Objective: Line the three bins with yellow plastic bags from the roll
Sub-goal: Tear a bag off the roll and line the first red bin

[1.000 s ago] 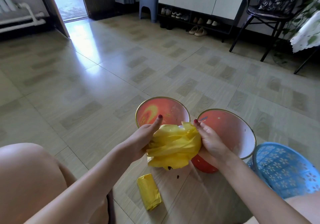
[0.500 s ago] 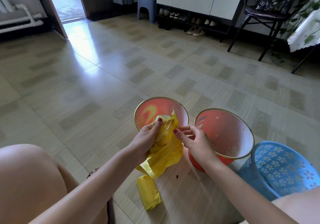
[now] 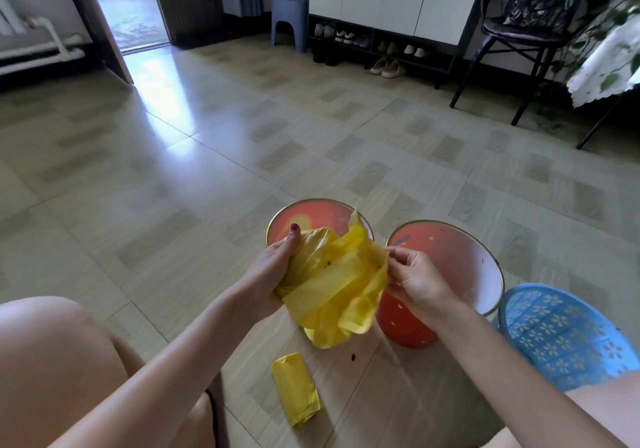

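A crumpled yellow plastic bag (image 3: 337, 281) hangs in the air between my hands, in front of two red bins. My left hand (image 3: 273, 271) grips its left side with the thumb raised. My right hand (image 3: 414, 279) pinches its right edge with curled fingers. The left red bin (image 3: 311, 213) stands behind the bag, partly hidden. The right red bin (image 3: 460, 257) stands beside it, gold-rimmed, with nothing inside. A blue perforated bin (image 3: 561, 333) sits at the far right. The flattened yellow roll of bags (image 3: 296, 387) lies on the floor below the bag.
My bare knees fill the lower left and lower right corners. Tiled floor (image 3: 207, 177) stretches ahead. A shoe rack (image 3: 377, 49), a blue stool (image 3: 289, 19) and a black chair (image 3: 533, 21) stand along the far wall. A small dark speck (image 3: 353, 356) lies near the roll.
The bag hung narrow from my left hand half a second ago; now my right hand has taken its edge and pulled it wider to the right.
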